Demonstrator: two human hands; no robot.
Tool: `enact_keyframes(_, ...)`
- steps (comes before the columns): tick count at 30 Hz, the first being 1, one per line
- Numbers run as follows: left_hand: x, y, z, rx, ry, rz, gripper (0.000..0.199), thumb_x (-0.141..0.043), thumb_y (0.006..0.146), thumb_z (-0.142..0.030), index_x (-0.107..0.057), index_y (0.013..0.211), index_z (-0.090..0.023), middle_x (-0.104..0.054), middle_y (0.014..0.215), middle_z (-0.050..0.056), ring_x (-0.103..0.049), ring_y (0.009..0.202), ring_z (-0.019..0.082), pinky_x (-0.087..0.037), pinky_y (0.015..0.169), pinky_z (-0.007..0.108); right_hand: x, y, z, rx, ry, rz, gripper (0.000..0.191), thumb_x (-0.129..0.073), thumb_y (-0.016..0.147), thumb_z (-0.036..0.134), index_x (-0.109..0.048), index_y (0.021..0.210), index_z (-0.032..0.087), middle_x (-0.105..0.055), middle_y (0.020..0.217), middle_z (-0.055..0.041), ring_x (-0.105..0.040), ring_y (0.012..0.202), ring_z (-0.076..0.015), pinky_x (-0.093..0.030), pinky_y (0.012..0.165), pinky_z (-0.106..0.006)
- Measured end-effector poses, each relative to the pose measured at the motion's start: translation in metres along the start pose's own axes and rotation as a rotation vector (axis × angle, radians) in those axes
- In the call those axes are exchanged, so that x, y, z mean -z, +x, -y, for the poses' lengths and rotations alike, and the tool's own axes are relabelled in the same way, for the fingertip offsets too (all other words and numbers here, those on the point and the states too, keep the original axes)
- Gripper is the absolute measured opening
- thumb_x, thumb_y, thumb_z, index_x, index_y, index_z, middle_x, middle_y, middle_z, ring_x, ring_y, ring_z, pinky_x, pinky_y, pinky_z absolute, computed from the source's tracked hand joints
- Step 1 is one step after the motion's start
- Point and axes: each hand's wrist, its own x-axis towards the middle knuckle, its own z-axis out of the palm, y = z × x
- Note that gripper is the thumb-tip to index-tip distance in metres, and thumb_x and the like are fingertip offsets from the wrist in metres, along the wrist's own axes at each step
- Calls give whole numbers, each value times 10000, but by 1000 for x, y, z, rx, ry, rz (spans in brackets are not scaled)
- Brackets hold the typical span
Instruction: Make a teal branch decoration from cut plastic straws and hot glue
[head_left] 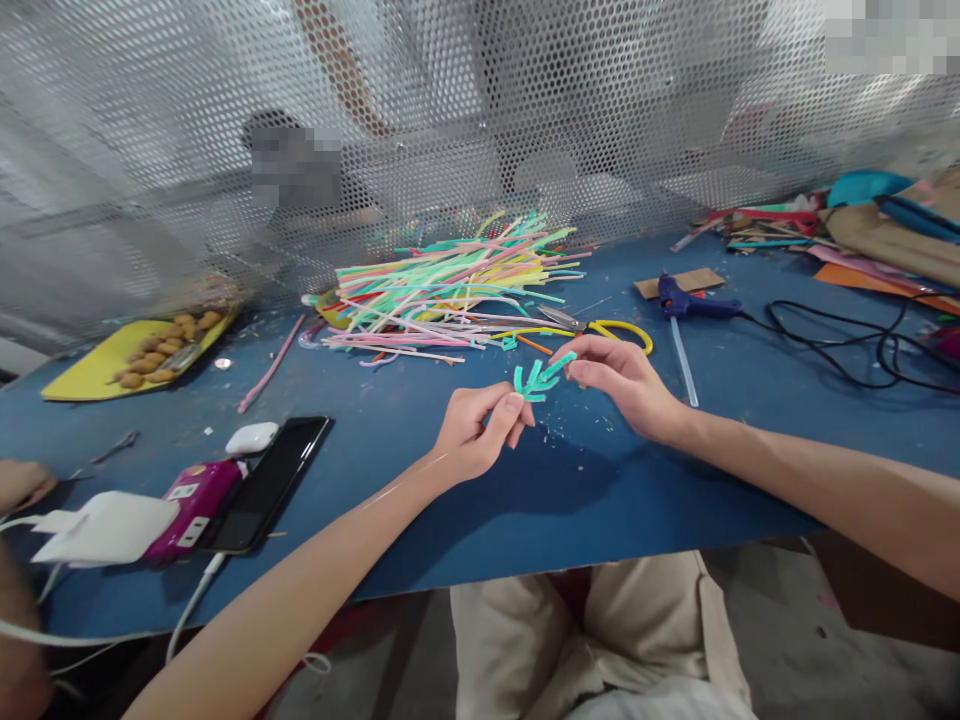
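Note:
Between my two hands is a small branched shape of turquoise pipe cleaner [537, 380], held a little above the blue table [480, 525]. My left hand [484, 425] pinches its lower left end between thumb and fingers. At its upper right tip, my right hand [619, 380] has thumb and fingertips closed on the piece. Just behind the hands lie scissors with yellow handles [622, 333], partly covered by loose stems. A large heap of pastel pipe cleaners [450, 280] spreads out beyond them.
A purple glue gun [697, 300] with a black cord [847, 340] lies to the right. At left are a phone [274, 485], a purple power strip [196, 508], a white charger [116, 527] and a yellow tray [97, 365]. Another person's hand [22, 485] shows at the left edge.

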Motion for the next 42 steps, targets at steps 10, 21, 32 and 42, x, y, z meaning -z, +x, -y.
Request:
enact_keyframes(10, -1, 2, 1, -25, 69, 101, 383, -422, 1077, -320, -662, 834, -147, -610, 567, -23, -506, 449, 45, -392, 501, 163, -3, -1, -4, -13, 77, 111, 156, -818, 821, 356, -754, 835, 214, -556, 948, -7, -458, 808, -138, -356, 714, -310)
enact_keyframes(21, -3, 3, -2, -21, 88, 98, 397, -423, 1073, -334, -667, 821, -150, -620, 559, -16, -519, 448, 56, -404, 509, 173, -4, -1, -5, -13, 33, 80, 163, -788, 819, 348, -734, 803, 195, -548, 941, -13, -445, 785, -136, -339, 700, -312)
enact_keyframes(32, -4, 4, -5, -5, 60, 109, 419, -410, 1077, -358, -651, 805, -150, -625, 557, -12, -514, 444, 58, -402, 504, 175, -4, 0, -1, 15, -46, 47, 119, -753, 806, 309, -716, 784, 198, -588, 911, -21, -506, 818, -165, -368, 737, -336)
enact_keyframes(42, -6, 3, -1, 117, -85, 109, 459, -427, 1073, -424, -655, 792, -142, -632, 562, 0, -509, 448, 60, -403, 493, 176, -2, 3, 3, -4, -112, 39, 65, -729, 768, 260, -715, 758, 198, -630, 924, -27, -564, 885, -193, -406, 839, -366)
